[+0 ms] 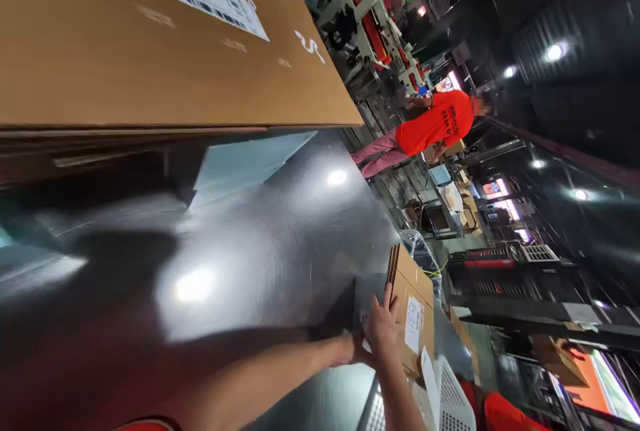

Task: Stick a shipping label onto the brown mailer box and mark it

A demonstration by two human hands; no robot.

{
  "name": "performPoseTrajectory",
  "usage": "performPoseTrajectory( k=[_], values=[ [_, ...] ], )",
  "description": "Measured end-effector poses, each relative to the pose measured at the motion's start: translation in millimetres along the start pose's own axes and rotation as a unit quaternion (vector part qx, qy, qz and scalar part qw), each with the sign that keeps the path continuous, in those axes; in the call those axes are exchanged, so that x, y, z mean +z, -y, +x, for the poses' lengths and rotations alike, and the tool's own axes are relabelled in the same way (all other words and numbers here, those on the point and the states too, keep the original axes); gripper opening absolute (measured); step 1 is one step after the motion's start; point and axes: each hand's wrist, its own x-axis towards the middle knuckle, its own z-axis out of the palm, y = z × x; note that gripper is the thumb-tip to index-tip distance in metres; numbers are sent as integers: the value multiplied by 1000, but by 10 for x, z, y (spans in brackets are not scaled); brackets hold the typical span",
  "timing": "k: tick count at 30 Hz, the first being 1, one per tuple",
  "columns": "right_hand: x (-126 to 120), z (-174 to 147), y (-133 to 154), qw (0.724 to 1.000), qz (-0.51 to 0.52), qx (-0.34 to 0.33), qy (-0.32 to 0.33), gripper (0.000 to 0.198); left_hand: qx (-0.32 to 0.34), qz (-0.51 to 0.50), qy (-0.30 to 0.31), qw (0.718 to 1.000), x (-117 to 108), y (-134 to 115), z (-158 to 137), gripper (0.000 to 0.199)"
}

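A small stack of flattened brown cardboard boxes (413,298) with a white label stands on edge at the far side of a shiny metal table (260,244). My right hand (383,328) grips the stack's near edge, fingers reaching up over it. My left hand (356,350) lies just beside it at the stack's lower corner. It is mostly covered by the right hand, so its fingers do not show. Both forearms stretch out across the table from the bottom of the view.
A large brown cardboard box (150,51) with a white shipping label overhangs the table at top left. A white plastic basket (453,401) sits by the stack. A co-worker in an orange shirt (440,123) stands beyond the table near cream-coloured machinery (373,14).
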Motion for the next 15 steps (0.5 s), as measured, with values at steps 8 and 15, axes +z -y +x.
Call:
performPoseTrajectory(
  k=[8, 15],
  values=[
    [354, 600, -609, 996, 30, 56, -66, 67, -133, 212, -6, 968, -576, 331, -1141, 96],
    [443, 846, -967, 991, 56, 95, -72, 66, -74, 207, -22, 975, -942, 511, -2067, 68]
  ],
)
